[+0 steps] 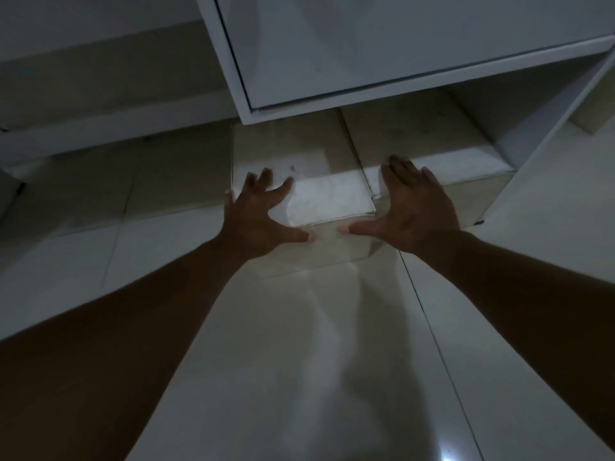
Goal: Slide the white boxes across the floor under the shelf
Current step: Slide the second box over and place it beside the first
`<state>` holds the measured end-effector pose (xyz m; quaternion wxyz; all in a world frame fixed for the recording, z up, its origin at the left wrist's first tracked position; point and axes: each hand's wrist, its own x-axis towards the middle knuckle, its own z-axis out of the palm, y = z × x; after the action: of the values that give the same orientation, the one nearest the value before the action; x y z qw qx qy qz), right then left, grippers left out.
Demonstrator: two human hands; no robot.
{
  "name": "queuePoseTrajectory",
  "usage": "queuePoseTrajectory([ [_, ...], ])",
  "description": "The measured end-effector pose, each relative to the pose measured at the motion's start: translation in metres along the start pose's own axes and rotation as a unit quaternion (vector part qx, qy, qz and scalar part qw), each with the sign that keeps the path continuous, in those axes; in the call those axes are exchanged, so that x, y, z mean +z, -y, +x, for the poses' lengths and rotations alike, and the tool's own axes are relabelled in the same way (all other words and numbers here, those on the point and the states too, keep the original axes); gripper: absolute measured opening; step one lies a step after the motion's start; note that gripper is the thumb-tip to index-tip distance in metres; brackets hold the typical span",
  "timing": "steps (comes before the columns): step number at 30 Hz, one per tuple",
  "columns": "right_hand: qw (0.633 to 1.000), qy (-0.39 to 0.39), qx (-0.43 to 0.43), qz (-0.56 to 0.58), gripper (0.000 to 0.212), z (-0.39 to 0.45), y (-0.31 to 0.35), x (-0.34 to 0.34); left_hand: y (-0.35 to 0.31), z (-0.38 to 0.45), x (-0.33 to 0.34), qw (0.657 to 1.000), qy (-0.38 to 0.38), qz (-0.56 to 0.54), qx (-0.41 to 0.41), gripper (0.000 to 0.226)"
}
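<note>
Glossy tiled floor (pixel 299 344) carries two rectangular white boxes (pixel 319 194) under the shelf (pixel 366 61); both hands (pixel 259 211) press them, fingers spread.

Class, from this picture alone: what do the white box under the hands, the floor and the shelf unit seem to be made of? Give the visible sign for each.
White box: probably cardboard, matte, with scuffed top and sharp folded edges.
Floor: likely glazed tile, glossy; it reflects light and shows straight joint lines.
Shelf unit: seemingly white laminated board, smooth flat panels with a slight sheen.
</note>
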<state>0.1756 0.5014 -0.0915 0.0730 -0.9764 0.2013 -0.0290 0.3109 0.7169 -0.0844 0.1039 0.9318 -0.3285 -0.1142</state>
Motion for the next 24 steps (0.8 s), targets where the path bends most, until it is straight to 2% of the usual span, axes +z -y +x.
queuePoseTrajectory([
  [7,0.997,-0.075,0.027,0.0,0.128,0.001,0.007,0.012,0.005,0.015,-0.001,1.0,-0.016,-0.007,0.003,0.111],
  [18,0.995,-0.08,0.053,0.016,0.123,0.003,0.012,0.009,0.006,0.019,-0.003,1.0,-0.012,-0.012,-0.005,0.11],
  [24,0.996,-0.058,0.07,0.025,0.12,0.004,0.017,0.006,-0.001,0.017,-0.004,0.999,-0.007,-0.04,-0.031,0.105],
])
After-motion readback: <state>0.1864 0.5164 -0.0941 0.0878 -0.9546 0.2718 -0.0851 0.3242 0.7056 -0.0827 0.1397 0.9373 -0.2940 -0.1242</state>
